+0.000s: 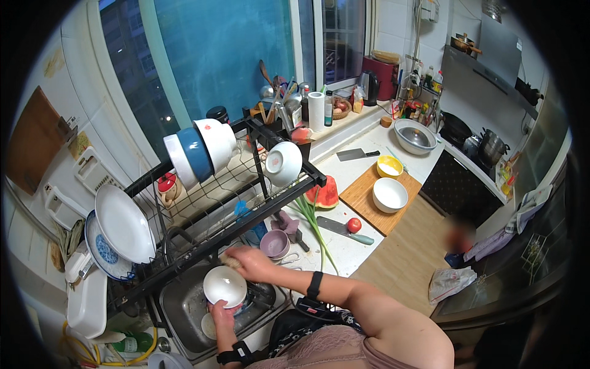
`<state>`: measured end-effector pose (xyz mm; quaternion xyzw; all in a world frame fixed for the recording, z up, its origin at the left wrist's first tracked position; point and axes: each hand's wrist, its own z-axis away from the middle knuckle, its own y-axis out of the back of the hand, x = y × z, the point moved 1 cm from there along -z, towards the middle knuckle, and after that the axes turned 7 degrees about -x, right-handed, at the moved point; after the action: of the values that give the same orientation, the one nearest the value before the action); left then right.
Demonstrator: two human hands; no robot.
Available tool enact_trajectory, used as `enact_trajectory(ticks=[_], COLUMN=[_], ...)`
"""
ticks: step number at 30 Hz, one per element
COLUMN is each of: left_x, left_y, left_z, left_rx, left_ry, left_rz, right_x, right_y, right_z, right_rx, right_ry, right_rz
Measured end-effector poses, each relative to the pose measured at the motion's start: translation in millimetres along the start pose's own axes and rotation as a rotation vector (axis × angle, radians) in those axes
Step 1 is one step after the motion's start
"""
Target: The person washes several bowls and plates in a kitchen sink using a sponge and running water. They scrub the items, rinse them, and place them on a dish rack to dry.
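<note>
My left hand grips the near rim of a white bowl, its inside turned up towards me, above the stainless steel sink. My right hand is closed on a tan scrubbing pad just past the bowl's far right rim. The pad is partly covered by the fingers. A small pale round dish lies lower in the sink, left of my left wrist. Under the bowl, part of the sink is hidden.
A black dish rack spans the sink, holding bowls and plates. To the right stand a mauve bowl, scallions, a cleaver, a tomato, cut watermelon and a cutting board carrying two bowls.
</note>
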<state>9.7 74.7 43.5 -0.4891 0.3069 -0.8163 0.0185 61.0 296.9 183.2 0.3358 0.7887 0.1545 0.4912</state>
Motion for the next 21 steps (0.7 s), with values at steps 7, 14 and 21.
enact_trajectory(ticks=[7, 14, 21], left_x=[-17, 22, -11], left_y=[-41, -46, -15], left_z=[-15, -25, -63], left_rx=[-0.157, -0.074, -0.072], left_ry=[0.028, 0.167, 0.081], left_rz=[0.268, -0.156, 0.099], right_x=[15, 61, 8], right_y=[-83, -62, -94], right_z=[42, 65, 47], right_rx=[-0.536, -0.514, -0.466], right_ry=[-0.093, 0.387, -0.322], right_rz=[0.495, 0.602, -0.133])
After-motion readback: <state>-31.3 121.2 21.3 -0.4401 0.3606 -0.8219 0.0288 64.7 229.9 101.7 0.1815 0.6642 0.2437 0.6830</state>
